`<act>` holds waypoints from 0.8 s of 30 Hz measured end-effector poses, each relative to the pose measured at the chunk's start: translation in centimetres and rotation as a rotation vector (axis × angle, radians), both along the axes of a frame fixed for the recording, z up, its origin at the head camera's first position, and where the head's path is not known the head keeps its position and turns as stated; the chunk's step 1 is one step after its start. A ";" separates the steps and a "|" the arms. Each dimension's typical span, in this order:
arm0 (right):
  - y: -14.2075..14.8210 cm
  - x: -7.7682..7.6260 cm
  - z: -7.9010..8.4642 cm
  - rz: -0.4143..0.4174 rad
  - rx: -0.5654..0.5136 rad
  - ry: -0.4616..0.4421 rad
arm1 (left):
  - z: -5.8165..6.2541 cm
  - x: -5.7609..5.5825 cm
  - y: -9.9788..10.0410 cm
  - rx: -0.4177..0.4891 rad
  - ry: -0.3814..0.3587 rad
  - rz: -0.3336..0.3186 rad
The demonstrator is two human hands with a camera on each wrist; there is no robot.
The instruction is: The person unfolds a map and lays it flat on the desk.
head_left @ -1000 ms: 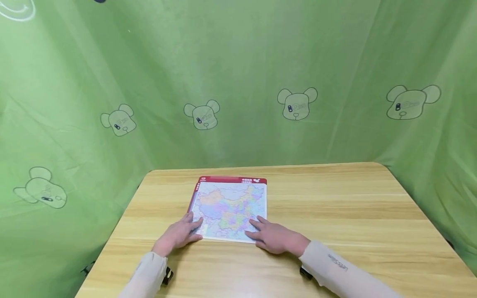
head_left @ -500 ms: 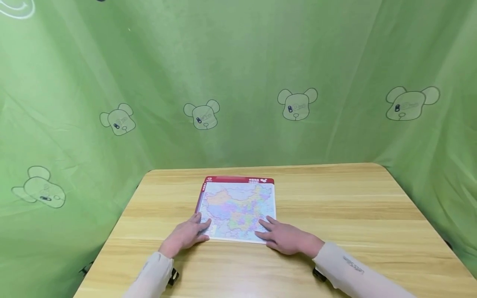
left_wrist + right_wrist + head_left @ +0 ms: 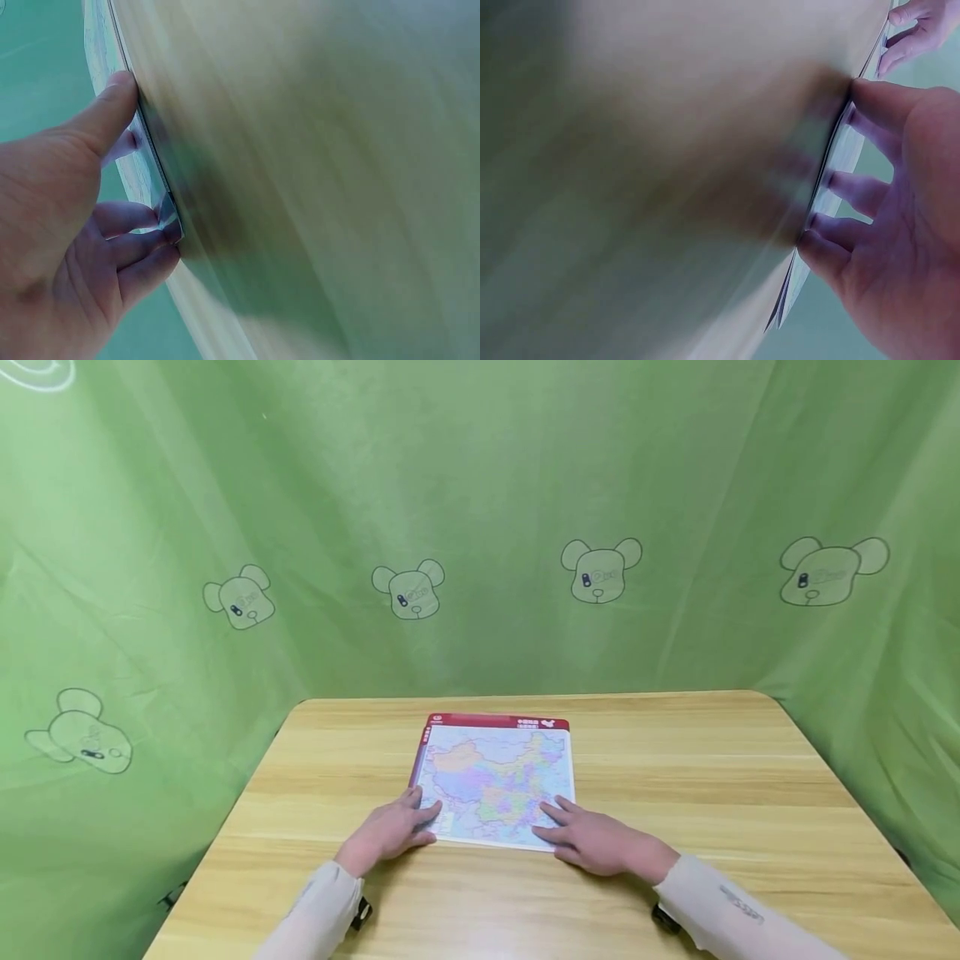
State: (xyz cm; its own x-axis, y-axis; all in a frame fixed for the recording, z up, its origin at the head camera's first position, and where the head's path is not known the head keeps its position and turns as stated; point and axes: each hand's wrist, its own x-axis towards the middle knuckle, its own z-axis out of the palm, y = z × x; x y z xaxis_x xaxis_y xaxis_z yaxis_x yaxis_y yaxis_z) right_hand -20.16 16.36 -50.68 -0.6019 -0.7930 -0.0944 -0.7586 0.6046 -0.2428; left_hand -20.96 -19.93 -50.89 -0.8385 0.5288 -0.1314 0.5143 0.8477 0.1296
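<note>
A thin map of China with a red header strip lies flat on the wooden table. At its near left corner my left hand rests its spread fingertips on the sheet and along the edge. My right hand presses its fingertips on the near right corner. From the left wrist, the thumb and fingertips of the left hand meet the map's edge. In the right wrist view the right hand touches the map, whose thin layers part slightly at one corner.
The pale wooden table has rounded far corners. Green cloth printed with bear heads hangs behind it and at both sides. A black wrist camera shows below the left cuff, and another dark device below the right.
Both hands and the map have slid to the right together across the table. The fingers have kept the same places on the map's near corners.
</note>
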 end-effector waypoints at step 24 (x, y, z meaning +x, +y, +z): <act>3.7 0.7 0.0 -0.065 -0.043 -0.009 | 0.5 0.0 3.5 -0.076 0.009 -0.065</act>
